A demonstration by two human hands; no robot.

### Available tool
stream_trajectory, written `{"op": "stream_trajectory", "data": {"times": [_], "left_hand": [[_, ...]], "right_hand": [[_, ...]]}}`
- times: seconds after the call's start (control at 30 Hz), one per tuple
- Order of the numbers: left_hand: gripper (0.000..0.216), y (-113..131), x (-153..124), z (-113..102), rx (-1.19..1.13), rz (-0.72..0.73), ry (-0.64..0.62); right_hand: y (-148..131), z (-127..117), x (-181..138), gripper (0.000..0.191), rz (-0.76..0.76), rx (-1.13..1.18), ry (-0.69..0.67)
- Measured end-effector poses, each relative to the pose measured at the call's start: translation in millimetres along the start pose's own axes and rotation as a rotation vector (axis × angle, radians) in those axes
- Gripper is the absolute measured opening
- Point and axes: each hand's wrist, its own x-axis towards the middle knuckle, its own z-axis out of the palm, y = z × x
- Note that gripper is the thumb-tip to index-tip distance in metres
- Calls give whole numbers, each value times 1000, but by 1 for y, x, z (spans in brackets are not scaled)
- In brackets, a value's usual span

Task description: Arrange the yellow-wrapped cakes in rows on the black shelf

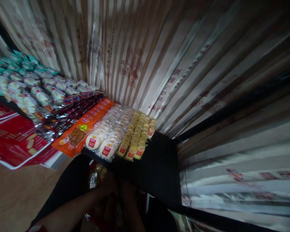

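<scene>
Both hands are low in the head view, in deep shadow below the front edge of the black shelf (163, 170). My left hand (109, 183) is beside a few gold-wrapped snack packets (96, 176), and the dark hides whether it touches them. Close to its right is my right hand (127, 190), its fingers also lost in shadow. On the shelf above the hands stand rows of small yellow-wrapped snacks (132, 141). Left of these lie two rows of round white crackers (107, 149) in clear wrappers with red labels.
An orange snack bag (74, 137) lies left of the crackers. Farther left are piled dark packets (62, 120) and white-and-teal packets (26, 82). A red bag (14, 138) with white handles hangs at the shelf front. Pleated printed plastic sheeting (140, 58) covers the back and right side.
</scene>
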Motion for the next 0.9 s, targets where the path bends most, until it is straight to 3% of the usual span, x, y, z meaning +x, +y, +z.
{"op": "stream_trajectory", "data": {"times": [0.13,0.27,0.43,0.6,0.8,0.9], "left_hand": [[44,4,-22,-10,91,86,41],[37,7,-49,-19,131,139,-29],[28,14,-78,-40,66,201,-123],[32,37,-99,-60,10,209,-71],[38,69,-103,-64,-166,252,-28],[39,82,-95,-59,-239,259,-25]], "right_hand": [[-9,-17,-28,33,-46,-54,1],[-11,-32,-59,25,-166,100,3],[-10,-45,-86,29,-184,356,135],[-9,-58,-96,42,-107,574,185],[-17,-72,-96,34,-134,905,132],[-17,-82,-94,31,-109,1043,177]]}}
